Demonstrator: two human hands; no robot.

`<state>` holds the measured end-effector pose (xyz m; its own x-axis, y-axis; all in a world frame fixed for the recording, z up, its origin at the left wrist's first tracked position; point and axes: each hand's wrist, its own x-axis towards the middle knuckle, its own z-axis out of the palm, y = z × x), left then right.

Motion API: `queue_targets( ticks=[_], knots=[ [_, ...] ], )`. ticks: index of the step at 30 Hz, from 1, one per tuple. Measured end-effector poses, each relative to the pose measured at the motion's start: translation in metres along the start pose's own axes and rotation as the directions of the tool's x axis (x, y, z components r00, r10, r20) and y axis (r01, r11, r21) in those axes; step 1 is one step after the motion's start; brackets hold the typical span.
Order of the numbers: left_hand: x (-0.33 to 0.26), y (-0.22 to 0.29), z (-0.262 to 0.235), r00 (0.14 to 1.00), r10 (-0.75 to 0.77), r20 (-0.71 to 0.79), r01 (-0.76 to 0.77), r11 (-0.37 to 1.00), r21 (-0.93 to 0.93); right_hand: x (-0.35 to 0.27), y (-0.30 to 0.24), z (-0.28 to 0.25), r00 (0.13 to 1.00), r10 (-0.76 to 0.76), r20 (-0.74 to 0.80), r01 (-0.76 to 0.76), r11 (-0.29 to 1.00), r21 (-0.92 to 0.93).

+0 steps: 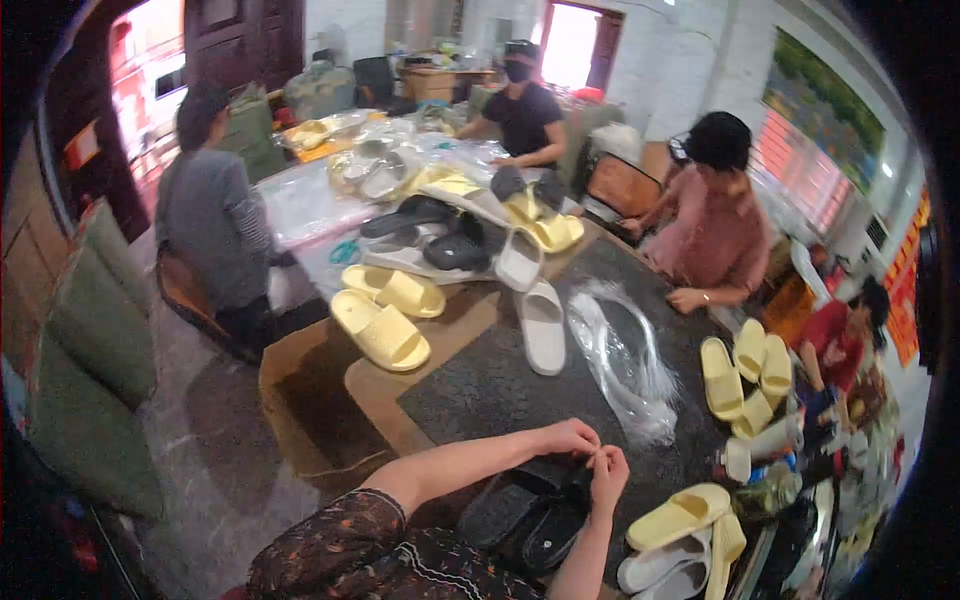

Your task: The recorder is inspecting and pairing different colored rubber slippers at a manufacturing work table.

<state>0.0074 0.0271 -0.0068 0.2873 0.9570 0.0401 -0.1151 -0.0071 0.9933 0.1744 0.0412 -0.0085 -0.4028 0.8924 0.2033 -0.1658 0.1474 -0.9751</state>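
My left hand [570, 437] and my right hand [608, 474] meet above the near part of the dark tabletop [475, 400]. The fingers of both are pinched together at the tips; whatever lies between them is too small to make out. Just below them sits a pair of black slide slippers, one black slipper [500, 508] left of the other black slipper [553, 530], partly hidden by my forearms. Beyond my hands lies a heap of clear plastic bags [620, 360]. A light grey slipper [543, 327] rests farther off.
Yellow slippers [385, 335] lie at the left beside an open cardboard box [320, 400]. More yellow slippers [720, 380] and a white-grey slipper [665, 572] are at the right. Mixed slippers [430, 235] pile up at the far side. Several people [715, 220] work around the tables.
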Motion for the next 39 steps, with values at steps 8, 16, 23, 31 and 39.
queue_targets(
  ticks=[8, 16, 23, 31, 39],
  knots=[
    [-0.003, -0.008, -0.007, 0.997, 0.054, -0.052, -0.061, 0.988, -0.144, 0.005, 0.005, 0.002, 1.000, 0.002, 0.023, -0.001, 1.000, -0.013],
    [0.005, -0.011, -0.003, 0.998, 0.054, 0.038, -0.051, 0.996, -0.079, 0.003, 0.002, -0.001, 1.000, -0.007, -0.007, 0.007, 0.999, -0.035],
    [-0.004, -0.010, -0.007, 0.999, 0.030, -0.022, -0.032, 0.995, -0.090, 0.003, -0.001, 0.005, 0.999, 0.039, -0.016, -0.039, 0.999, 0.010],
    [-0.001, -0.009, -0.008, 0.999, 0.021, 0.035, -0.020, 0.999, -0.047, 0.002, 0.002, 0.000, 0.997, 0.056, -0.044, -0.056, 0.998, 0.000],
    [-0.002, -0.007, -0.006, 1.000, 0.013, -0.004, -0.013, 1.000, -0.009, 0.002, 0.000, 0.001, 0.998, 0.049, -0.047, -0.047, 0.998, 0.042]
  ],
)
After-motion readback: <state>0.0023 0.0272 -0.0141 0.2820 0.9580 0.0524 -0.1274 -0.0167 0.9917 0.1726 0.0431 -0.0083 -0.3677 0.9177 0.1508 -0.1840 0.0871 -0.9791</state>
